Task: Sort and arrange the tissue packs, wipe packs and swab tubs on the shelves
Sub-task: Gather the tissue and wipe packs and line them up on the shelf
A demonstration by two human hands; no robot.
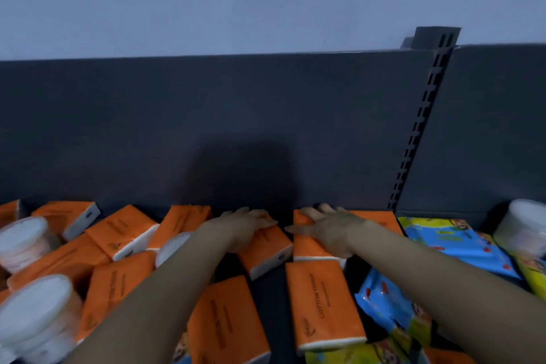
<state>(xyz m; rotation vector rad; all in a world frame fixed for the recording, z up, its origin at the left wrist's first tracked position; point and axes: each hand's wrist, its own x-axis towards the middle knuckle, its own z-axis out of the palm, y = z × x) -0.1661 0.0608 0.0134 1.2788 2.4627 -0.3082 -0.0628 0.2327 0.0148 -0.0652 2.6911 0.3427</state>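
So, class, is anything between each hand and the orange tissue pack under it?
Nothing visible. The left hand lies directly on one orange pack, the right hand on the neighbouring pack.

Tissue packs (323, 301): orange with white ends, lying flat, jumbled at odd angles across left and middle
Wipe packs (461, 245): blue and yellow cartoon prints, overlapping at the right
Swab tubs (23, 239): clear, round, white-filled; two far left, one far right

Orange tissue packs (323, 304), blue and yellow cartoon-printed wipe packs (461, 245), white swab tubs (22, 238), dark grey shelf back (206, 127)
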